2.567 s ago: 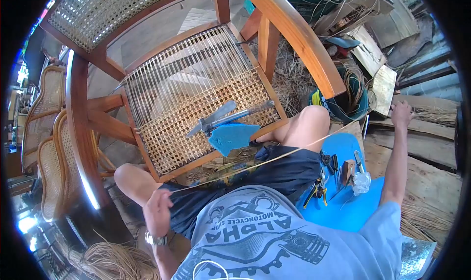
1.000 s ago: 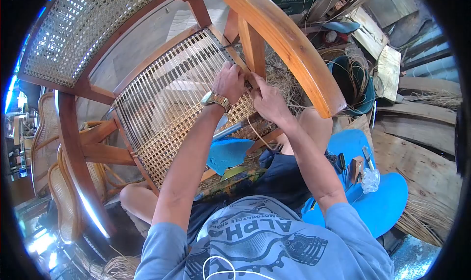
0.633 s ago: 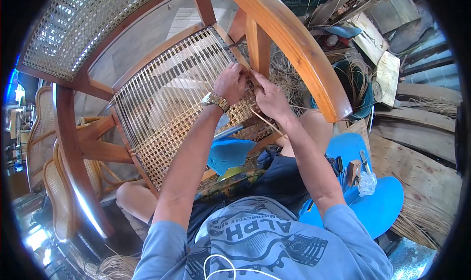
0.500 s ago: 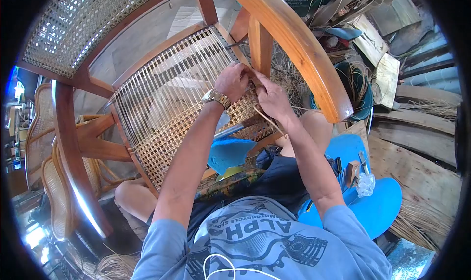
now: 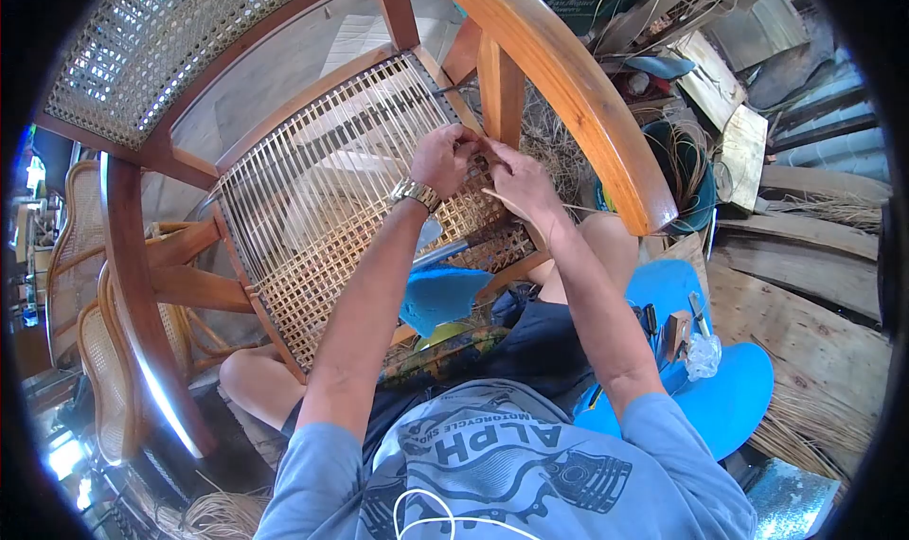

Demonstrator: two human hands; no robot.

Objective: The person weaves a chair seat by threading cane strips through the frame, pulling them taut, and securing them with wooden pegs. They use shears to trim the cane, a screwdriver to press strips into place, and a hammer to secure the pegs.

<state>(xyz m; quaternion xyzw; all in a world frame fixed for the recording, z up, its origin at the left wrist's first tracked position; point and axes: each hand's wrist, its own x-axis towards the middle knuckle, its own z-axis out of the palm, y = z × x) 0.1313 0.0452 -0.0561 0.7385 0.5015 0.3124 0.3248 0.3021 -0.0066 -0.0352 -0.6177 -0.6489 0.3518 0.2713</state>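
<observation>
A wooden chair's seat panel [image 5: 322, 256] lies in front of me, with long parallel cane strands across the far part and an open woven grid nearer me. My left hand [image 5: 443, 161], a gold watch [image 5: 416, 193] on its wrist, is closed in a pinch at the right seat rail; what its fingertips hold is hidden. Right beside it, my right hand [image 5: 523, 182] is also closed, its fingertips almost meeting the left ones. A loose cane strand [image 5: 507, 203] comes out beneath the right hand. A dark rod [image 5: 443, 92] sticks through the strands at the rail.
The curved armrest [image 5: 568, 86] arches over the right side, and the caned backrest [image 5: 161, 57] stands at upper left. A blue-handled tool [image 5: 443, 254] lies at the weave's near edge. Right of my leg, a blue stool [image 5: 729, 398] bears small tools and a plastic bag [image 5: 704, 357].
Both hands stay at the same rail spot, with small finger shifts. The loose strand by my right hand has swung, its visible part now higher and flatter.
</observation>
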